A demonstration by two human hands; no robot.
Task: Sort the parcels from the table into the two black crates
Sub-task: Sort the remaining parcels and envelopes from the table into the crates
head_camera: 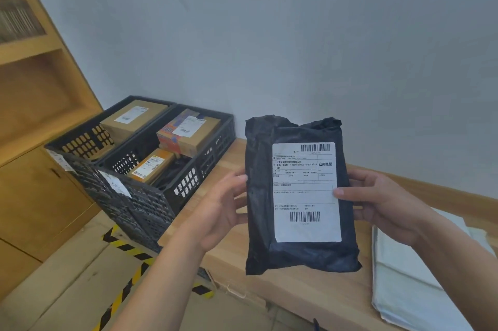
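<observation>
Hands (223, 212) (382, 204) grip crinkled black plastic parcel (269, 196).

The wooden table (301, 287) stood against the wall. Two black crates (151, 196) sat side by side at its left end, overhanging the front edge. A flat pale grey parcel (404, 285) lay near the front edge toward the right end, with something white just beyond it.

Fine print on the black parcel's label (305, 190) too small to read, fingers of both hands (377, 201) hidden behind the parcel, pale mailers (409, 276) cut off at the right edge, shelf contents (18, 21) blurred.
</observation>
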